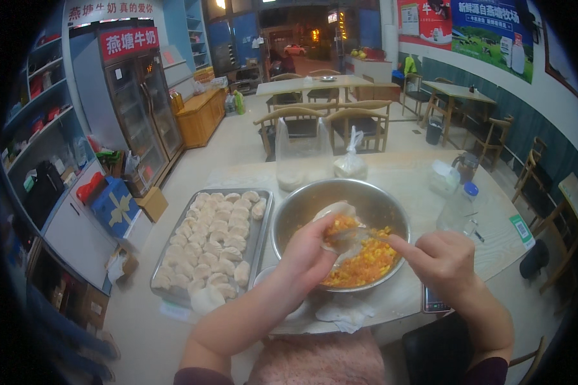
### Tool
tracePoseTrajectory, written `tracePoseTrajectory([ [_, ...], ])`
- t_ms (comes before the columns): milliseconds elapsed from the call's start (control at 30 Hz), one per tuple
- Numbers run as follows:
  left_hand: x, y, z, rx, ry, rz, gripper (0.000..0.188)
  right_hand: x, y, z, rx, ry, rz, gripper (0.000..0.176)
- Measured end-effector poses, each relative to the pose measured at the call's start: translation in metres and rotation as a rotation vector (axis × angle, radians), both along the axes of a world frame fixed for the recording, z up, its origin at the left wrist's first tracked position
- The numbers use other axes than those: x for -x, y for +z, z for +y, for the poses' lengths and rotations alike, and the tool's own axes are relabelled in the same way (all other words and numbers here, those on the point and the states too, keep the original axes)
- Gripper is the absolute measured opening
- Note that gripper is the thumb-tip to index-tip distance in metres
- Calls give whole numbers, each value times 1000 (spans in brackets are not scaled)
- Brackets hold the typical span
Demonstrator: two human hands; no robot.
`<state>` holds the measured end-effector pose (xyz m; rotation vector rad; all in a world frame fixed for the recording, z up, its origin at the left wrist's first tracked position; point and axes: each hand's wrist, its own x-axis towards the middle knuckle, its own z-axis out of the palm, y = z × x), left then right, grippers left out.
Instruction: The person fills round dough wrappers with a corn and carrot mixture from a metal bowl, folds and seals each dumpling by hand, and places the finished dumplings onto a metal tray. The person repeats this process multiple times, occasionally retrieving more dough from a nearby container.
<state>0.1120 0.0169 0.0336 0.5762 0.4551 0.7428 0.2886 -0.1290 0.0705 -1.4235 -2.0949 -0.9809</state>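
Over a large steel bowl (pixel 284 226), my left hand (pixel 310 250) holds a round dough wrapper (pixel 336 208) with orange and yellow filling on it. My right hand (pixel 438 257) grips the handle of a metal spoon (pixel 354 234), whose bowl is at the wrapper. Chopped orange and yellow filling (pixel 366 264) lies in the steel bowl below. To the left, a metal tray (pixel 266 211) carries rows of folded dumplings (pixel 219 226). A flat dough wrapper (pixel 207 301) rests at the tray's near edge. A pale bowl (pixel 265 275) is partly hidden behind my left forearm.
Behind the steel bowl stand an open plastic bag (pixel 301 163) and a tied bag (pixel 350 166). A clear jug with a blue lid (pixel 457 211) stands at the right. A crumpled cloth (pixel 347 313) and a phone (pixel 433 301) lie near the front edge. Another person's legs (pixel 77 337) show lower left.
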Motion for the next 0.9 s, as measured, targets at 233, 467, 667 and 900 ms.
tracePoseTrajectory([
  [233, -8, -2, 21, 34, 58, -30, 37, -14, 9, -8, 18, -63, -37, 37],
  [467, -11, -4, 9, 35, -100, -37, 38, -13, 1, 1, 171, 31, 161, 35],
  [667, -8, -11, 5, 46, -126, -53, 39, -11, 4, 4, 6, 98, 132, 38],
  [900, 0, -11, -2, 108, -214, -103, 41, -23, 7, 5, -11, 121, 56, 41],
])
